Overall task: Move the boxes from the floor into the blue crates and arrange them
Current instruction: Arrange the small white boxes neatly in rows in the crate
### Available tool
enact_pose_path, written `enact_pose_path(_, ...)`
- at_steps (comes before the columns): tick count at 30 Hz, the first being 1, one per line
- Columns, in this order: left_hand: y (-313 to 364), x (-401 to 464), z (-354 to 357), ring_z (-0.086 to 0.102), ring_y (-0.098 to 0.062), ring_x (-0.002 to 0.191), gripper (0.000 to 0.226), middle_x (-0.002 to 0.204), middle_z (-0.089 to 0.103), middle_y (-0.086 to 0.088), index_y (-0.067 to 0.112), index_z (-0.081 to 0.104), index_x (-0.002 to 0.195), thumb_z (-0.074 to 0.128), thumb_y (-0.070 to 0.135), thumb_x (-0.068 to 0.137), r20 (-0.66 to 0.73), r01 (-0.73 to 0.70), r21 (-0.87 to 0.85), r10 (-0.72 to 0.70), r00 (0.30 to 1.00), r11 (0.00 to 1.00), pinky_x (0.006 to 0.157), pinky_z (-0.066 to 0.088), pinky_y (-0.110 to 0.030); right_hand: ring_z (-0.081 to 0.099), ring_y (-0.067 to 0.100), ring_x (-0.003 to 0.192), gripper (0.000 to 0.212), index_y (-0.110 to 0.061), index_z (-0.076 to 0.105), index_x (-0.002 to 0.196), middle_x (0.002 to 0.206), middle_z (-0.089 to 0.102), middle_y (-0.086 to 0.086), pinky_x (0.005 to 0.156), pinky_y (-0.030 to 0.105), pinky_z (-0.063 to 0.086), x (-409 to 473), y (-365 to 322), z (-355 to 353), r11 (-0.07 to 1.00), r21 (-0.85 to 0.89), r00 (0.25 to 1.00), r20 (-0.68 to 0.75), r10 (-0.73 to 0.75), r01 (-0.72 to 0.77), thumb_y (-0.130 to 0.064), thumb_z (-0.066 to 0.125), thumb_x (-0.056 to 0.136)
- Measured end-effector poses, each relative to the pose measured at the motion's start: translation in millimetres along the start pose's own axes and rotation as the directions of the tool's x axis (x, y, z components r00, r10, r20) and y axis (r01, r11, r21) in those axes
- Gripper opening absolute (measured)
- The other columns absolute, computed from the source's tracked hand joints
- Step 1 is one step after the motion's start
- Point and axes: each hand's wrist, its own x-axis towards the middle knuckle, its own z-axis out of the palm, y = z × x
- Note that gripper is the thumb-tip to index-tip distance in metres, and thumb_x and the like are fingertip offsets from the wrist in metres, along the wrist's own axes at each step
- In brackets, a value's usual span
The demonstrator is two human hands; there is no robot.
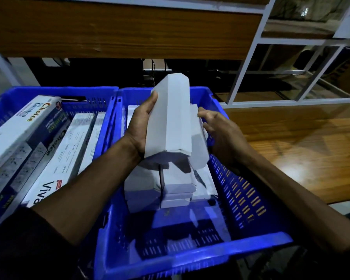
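2 blue crates sit side by side on the floor in front of a wooden cabinet (119,27). The right crate (190,257) takes up most of the view; its near half is bare, and a stack of plain white boxes (148,184) fills the middle and far part. The left crate (4,102) is already packed with long printed boxes (49,142) lying at a slant, some resting on others.

Over the right crate, the left hand (138,130) grips a long white box (170,120) by its left side, fingers curled round the edge, with the box tilted and its far end raised above the stack. Just right of it, a second white box (198,146) leans against the first. The right hand (220,132) has its fingers spread and lightly bent, fingertips touching the right edge of that second box; it does not look like a firm grip.

The step in hand seems to be the arranging: both boxes are already inside the crate's outline but not yet lying flat. The next move likely calls for lowering the far end of the held box until it sits level on the stack, while the right hand steadies its neighbour so the 2 settle side by side and nothing slides into the bare near half.
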Motion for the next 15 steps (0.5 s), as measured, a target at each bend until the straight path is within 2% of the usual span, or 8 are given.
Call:
enact_pose_path(3, -0.4, -2.2, 2.5, 0.066, -0.026, 0.091, 0.064, 0.113, 0.066, -0.010, 0.015, 0.058, 0.135, 0.040, 0.062, 0.095, 0.026, -0.004, 0.021, 0.003, 1.000, 1.000, 0.082, 0.053, -0.037, 0.065, 0.004, 0.096, 0.039, -0.018, 0.061, 0.119, 0.117, 0.066, -0.011, 0.083, 0.039, 0.052, 4.2, 7.9, 0.6, 1.000, -0.014, 0.999, -0.044, 0.020, -0.020, -0.032, 0.074, 0.085)
enact_pose_path(5, 1.1, -2.7, 3.2, 0.068, -0.026, 0.090, 0.063, 0.114, 0.066, -0.011, 0.014, 0.059, 0.133, 0.041, 0.060, 0.095, 0.036, 0.006, 0.001, -0.006, 0.999, 1.000, 0.081, 0.054, -0.036, 0.066, 0.016, 0.101, 0.055, -0.018, 0.056, 0.124, 0.120, 0.066, -0.002, 0.082, 0.039, 0.054, 5.5, 8.3, -2.0, 0.997, 0.020, 0.997, -0.025, 0.079, -0.079, -0.042, 0.074, 0.078)
enact_pose_path(6, 1.8, -3.5, 4.2, 0.069, -0.025, 0.087, 0.060, 0.110, 0.068, -0.011, 0.013, 0.063, 0.128, 0.041, 0.059, 0.096, 0.029, 0.017, -0.001, -0.017, 0.999, 1.000, 0.079, 0.056, -0.035, 0.067, 0.023, 0.104, 0.056, -0.016, 0.056, 0.124, 0.120, 0.068, 0.001, 0.086, 0.045, 0.055, 6.1, 8.1, -3.2, 0.993, 0.045, 0.994, 0.008, 0.112, -0.112, -0.045, 0.073, 0.079)
enact_pose_path(9, 0.5, -4.7, 9.8, 0.073, -0.024, 0.077, 0.056, 0.094, 0.075, -0.009, 0.012, 0.077, 0.102, 0.041, 0.054, 0.099, -0.003, 0.078, 0.004, -0.078, 0.997, 0.997, 0.072, 0.059, -0.032, 0.067, 0.031, 0.096, 0.022, -0.013, 0.063, 0.098, 0.098, 0.074, 0.005, 0.092, 0.057, 0.050, 8.8, 10.2, -5.2, 0.994, -0.014, 0.994, 0.019, 0.110, -0.110, -0.033, 0.067, 0.089)
enact_pose_path(11, -2.1, -4.7, 12.5, 0.073, -0.024, 0.078, 0.050, 0.093, 0.075, -0.008, 0.013, 0.076, 0.101, 0.045, 0.052, 0.099, -0.063, 0.122, 0.019, -0.121, 0.991, 0.992, 0.076, 0.058, -0.032, 0.065, 0.019, 0.074, 0.017, -0.015, 0.060, 0.089, 0.078, 0.070, 0.002, 0.078, 0.042, 0.053, 12.9, 14.8, -6.6, 0.986, -0.141, 0.996, -0.036, 0.086, -0.090, -0.030, 0.065, 0.084)
enact_pose_path(12, -2.6, -5.4, 13.4, 0.072, -0.024, 0.077, 0.046, 0.092, 0.074, -0.008, 0.015, 0.073, 0.102, 0.047, 0.051, 0.099, -0.100, 0.134, 0.030, -0.130, 0.986, 0.991, 0.077, 0.056, -0.033, 0.063, 0.013, 0.065, 0.030, -0.015, 0.057, 0.095, 0.074, 0.067, 0.001, 0.068, 0.032, 0.052, 13.1, 15.4, -5.7, 0.972, -0.211, 0.994, -0.039, 0.100, -0.106, -0.035, 0.066, 0.075)
enact_pose_path(14, -3.7, -4.6, 12.3, 0.071, -0.022, 0.072, 0.040, 0.088, 0.073, -0.006, 0.017, 0.070, 0.103, 0.047, 0.050, 0.100, -0.165, 0.156, 0.055, -0.145, 0.976, 0.986, 0.075, 0.054, -0.032, 0.064, 0.008, 0.062, 0.052, -0.016, 0.050, 0.110, 0.081, 0.067, -0.001, 0.059, 0.025, 0.049, 15.0, 21.5, -8.3, 0.918, -0.353, 0.983, -0.055, 0.174, -0.182, -0.043, 0.062, 0.067)
enact_pose_path(15, -4.0, -4.7, 11.7, 0.071, -0.022, 0.069, 0.038, 0.084, 0.073, -0.005, 0.017, 0.068, 0.102, 0.047, 0.049, 0.100, -0.194, 0.170, 0.063, -0.155, 0.969, 0.983, 0.071, 0.054, -0.030, 0.067, 0.010, 0.070, 0.055, -0.020, 0.047, 0.117, 0.092, 0.068, 0.000, 0.065, 0.028, 0.053, 12.8, 24.8, -10.0, 0.880, -0.422, 0.976, -0.074, 0.206, -0.218, -0.043, 0.061, 0.068)
